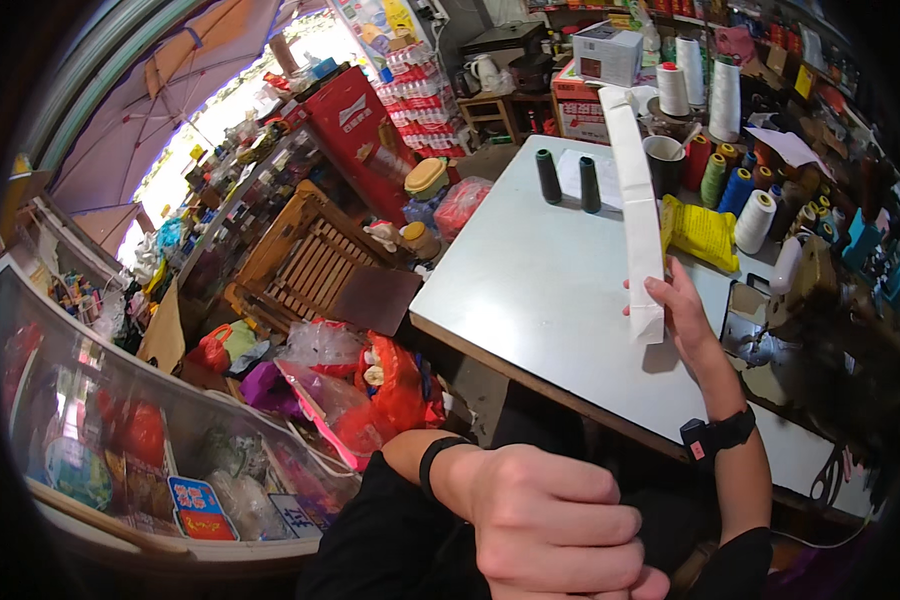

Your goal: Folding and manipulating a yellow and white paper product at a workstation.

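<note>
My right hand [678, 308] grips the lower end of a long white strip [634, 190] between thumb and fingers. The strip looks folded and creased, like cloth or paper; which one I cannot tell. It stands up above the white table [510, 270], its top reaching toward the thread cones at the back. Close in front of me, my left hand [560, 520] is curled with the knuckles up. Its palm is hidden, so anything inside it does not show. A yellow plastic packet [703, 233] lies just beyond my right hand.
Two dark green thread cones [589, 186] stand on the table. Several coloured thread cones [738, 190] and a dark sewing machine [805, 275] crowd its right side. Left of the table are a wooden chair [315, 245], plastic bags [395, 385] and a glass display case [150, 430].
</note>
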`<state>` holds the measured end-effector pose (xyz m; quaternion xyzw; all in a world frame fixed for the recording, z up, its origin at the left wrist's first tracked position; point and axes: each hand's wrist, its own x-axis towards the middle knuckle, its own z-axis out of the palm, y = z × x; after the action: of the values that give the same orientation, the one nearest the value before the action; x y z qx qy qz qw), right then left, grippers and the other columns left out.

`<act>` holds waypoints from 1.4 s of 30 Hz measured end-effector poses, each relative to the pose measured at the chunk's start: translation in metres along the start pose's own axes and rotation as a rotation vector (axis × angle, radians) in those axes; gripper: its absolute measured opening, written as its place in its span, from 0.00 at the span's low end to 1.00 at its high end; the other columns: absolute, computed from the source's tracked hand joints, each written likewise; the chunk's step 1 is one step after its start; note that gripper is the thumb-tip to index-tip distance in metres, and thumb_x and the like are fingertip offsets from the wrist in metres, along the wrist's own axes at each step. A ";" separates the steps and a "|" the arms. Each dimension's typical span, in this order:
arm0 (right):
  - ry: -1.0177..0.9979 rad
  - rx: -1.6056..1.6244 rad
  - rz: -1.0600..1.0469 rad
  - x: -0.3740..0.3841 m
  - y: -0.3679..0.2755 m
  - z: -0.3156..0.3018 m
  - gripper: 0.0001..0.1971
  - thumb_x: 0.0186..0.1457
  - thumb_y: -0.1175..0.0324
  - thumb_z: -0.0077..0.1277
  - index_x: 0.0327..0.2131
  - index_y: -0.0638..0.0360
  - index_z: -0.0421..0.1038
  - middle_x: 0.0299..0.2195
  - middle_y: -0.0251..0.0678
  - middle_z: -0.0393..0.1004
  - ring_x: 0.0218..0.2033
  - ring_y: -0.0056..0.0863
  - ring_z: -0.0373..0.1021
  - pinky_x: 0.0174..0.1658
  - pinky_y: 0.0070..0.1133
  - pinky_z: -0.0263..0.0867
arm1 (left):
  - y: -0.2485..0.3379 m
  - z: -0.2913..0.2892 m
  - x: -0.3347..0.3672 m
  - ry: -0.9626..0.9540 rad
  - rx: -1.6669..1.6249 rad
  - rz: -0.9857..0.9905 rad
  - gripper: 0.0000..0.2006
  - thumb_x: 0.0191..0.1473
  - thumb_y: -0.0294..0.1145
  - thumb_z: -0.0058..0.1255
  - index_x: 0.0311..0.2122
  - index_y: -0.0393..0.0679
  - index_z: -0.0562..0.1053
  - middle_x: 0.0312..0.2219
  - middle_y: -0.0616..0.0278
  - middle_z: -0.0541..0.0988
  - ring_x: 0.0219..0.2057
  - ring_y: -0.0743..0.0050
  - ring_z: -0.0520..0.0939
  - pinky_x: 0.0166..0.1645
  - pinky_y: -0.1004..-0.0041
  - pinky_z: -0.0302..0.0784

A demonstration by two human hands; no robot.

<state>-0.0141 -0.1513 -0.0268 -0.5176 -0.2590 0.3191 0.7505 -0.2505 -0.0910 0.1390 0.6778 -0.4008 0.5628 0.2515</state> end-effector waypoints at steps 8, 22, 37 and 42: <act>-0.002 -0.001 -0.034 -0.002 0.001 0.002 0.28 0.57 0.64 0.48 0.58 0.63 0.53 0.42 0.46 0.72 0.34 0.29 0.75 0.39 0.25 0.74 | 0.008 -0.007 0.009 -0.047 0.013 0.031 0.22 0.55 0.27 0.56 0.17 0.49 0.56 0.15 0.72 0.68 0.14 0.84 0.70 0.18 0.84 0.59; -0.021 -0.049 -0.004 -0.005 -0.002 0.002 0.28 0.57 0.64 0.48 0.58 0.65 0.53 0.43 0.48 0.71 0.35 0.29 0.74 0.40 0.25 0.74 | -0.009 -0.025 0.013 -0.404 -0.428 -0.080 0.20 0.60 0.29 0.32 0.22 0.31 0.73 0.20 0.51 0.76 0.18 0.65 0.78 0.22 0.76 0.75; -0.011 -0.045 -0.037 -0.001 0.004 0.000 0.28 0.56 0.64 0.49 0.56 0.65 0.54 0.43 0.45 0.71 0.39 0.27 0.73 0.42 0.25 0.74 | -0.007 -0.014 0.014 -0.462 -0.420 -0.093 0.15 0.54 0.23 0.37 0.20 0.29 0.72 0.21 0.51 0.77 0.19 0.67 0.78 0.23 0.78 0.75; -0.021 -0.041 -0.042 0.000 0.009 -0.007 0.28 0.55 0.64 0.50 0.56 0.65 0.54 0.43 0.44 0.71 0.39 0.26 0.72 0.42 0.25 0.74 | 0.005 -0.002 0.009 -0.193 -0.243 -0.181 0.17 0.52 0.22 0.55 0.16 0.42 0.62 0.17 0.65 0.69 0.15 0.76 0.70 0.17 0.80 0.60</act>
<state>-0.0109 -0.1528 -0.0378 -0.5240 -0.2843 0.3032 0.7434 -0.2553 -0.0943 0.1474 0.7267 -0.4254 0.4173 0.3416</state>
